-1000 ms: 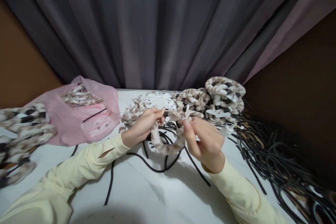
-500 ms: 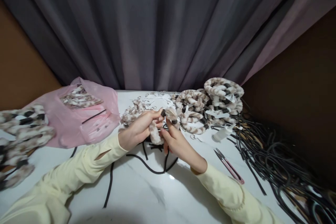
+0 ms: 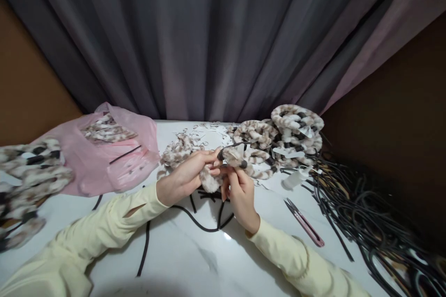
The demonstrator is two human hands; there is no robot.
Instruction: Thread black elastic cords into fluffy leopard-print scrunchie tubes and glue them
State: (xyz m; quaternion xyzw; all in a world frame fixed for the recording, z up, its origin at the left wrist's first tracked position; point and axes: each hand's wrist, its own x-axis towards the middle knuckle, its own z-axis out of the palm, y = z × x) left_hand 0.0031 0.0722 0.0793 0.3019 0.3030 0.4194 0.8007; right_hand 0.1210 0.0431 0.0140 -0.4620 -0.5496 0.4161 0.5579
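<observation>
Above the middle of the white table, a brown-and-white plush strip (image 3: pixel 211 180) wound with black cord (image 3: pixel 244 164) is held between both hands. My left hand (image 3: pixel 190 171) is closed, thumb and fingers pinching the strip at a black wrapped part. My right hand (image 3: pixel 242 195) is closed on the lower side of the same strip, its fingertips partly hidden behind the plush. Just behind my left hand lies a loose heap of the same plush (image 3: pixel 177 151). Short black cords (image 3: pixel 198 227) lie on the tabletop under the hands.
To the left are a pink plastic bag (image 3: pixel 144 125) and braided plush pieces (image 3: pixel 52 178). On the right stand stacked plush rings (image 3: pixel 296 116), a small white bottle (image 3: pixel 294 178), pink-handled thread snips (image 3: pixel 304 222) and a tangle of black cords (image 3: pixel 362 213). Small metal hooks (image 3: pixel 209 125) lie at the back.
My right hand has shifted right and turned more upright, still at the plush strip. The strip's upper part has moved slightly right with black cord now showing over it. My left hand has barely moved.
</observation>
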